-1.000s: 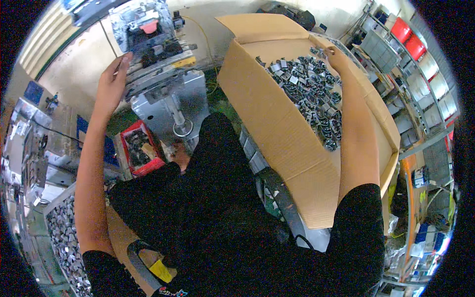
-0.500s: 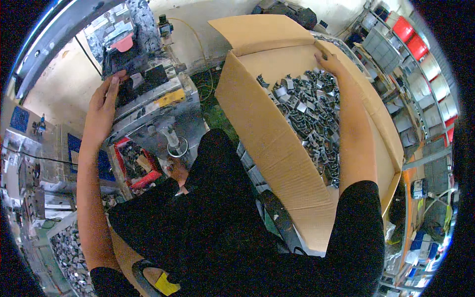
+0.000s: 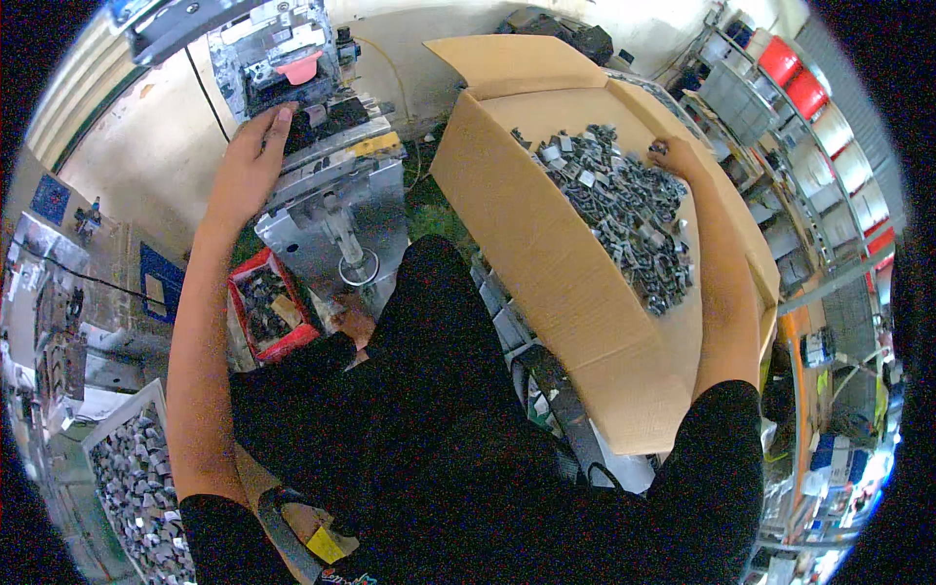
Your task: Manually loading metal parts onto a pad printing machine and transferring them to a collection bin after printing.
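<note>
My left hand (image 3: 255, 161) rests at the near left edge of a press machine (image 3: 341, 210), fingers stretched out, some fingertips hidden. Beyond it, a pink piece (image 3: 299, 68) shows on the machine's upper part. Over at the right, my right hand (image 3: 680, 159) is inside a large open cardboard box (image 3: 546, 253). Its curled fingers hold a small dark metal part (image 3: 658, 148), whose exact shape is too small to make out. Beside that hand lies a heap of small bent metal parts (image 3: 624, 210).
A red-edged bin (image 3: 292, 341) of small parts stands below the machine. At lower left is a tray (image 3: 95, 450) of grey pieces. Shelving (image 3: 770, 185) with red and white spools lines the right. My knee (image 3: 434, 263) sits between machine and box.
The view has shifted, so the machine appears further right. My right hand has moved off the box's far inner side, and a small dark part now shows in its fingers. My left hand stays at the machine.
</note>
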Demonstrator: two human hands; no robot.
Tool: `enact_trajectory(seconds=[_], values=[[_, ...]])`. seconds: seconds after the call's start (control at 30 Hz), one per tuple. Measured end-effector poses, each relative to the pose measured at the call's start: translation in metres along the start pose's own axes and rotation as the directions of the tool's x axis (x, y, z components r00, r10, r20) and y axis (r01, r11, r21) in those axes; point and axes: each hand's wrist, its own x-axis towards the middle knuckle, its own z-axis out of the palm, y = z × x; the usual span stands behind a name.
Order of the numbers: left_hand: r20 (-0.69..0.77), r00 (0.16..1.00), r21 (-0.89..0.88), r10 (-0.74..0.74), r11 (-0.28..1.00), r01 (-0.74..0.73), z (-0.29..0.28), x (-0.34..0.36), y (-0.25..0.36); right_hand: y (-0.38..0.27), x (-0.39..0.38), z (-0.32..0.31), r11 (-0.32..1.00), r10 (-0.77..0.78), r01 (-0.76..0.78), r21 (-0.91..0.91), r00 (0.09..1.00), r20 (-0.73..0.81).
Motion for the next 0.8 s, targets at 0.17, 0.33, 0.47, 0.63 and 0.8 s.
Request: enact_trajectory(seconds=[0.17,0.33,0.47,0.63,0.8], values=[[0.022,0.999,0.047,0.046,0.998,-0.047,0.002,0.002,-0.01,0.029,-0.09,-0.002,0.962,-0.199,0.195,-0.19,0.98,-0.002],[0.062,0.998,-0.009,0.005,1.0,-0.005,-0.005,0.008,-0.004,-0.026,-0.181,-0.009,0.992,-0.116,0.114,-0.051,0.993,-0.036],[0.01,0.999,-0.055,0.044,0.998,-0.044,0.004,0.02,-0.025,-0.051,-0.212,-0.017,0.978,-0.146,0.144,0.151,0.989,0.006],[-0.006,0.998,-0.111,-0.064,0.992,0.063,0.008,0.02,-0.019,-0.067,-0.239,-0.028,0.94,-0.137,0.212,0.266,0.953,-0.272],[0.048,0.984,-0.277,-0.172,0.944,0.179,0.004,0.018,-0.023,-0.053,-0.231,-0.016,0.963,-0.062,0.166,0.213,0.904,-0.424]])
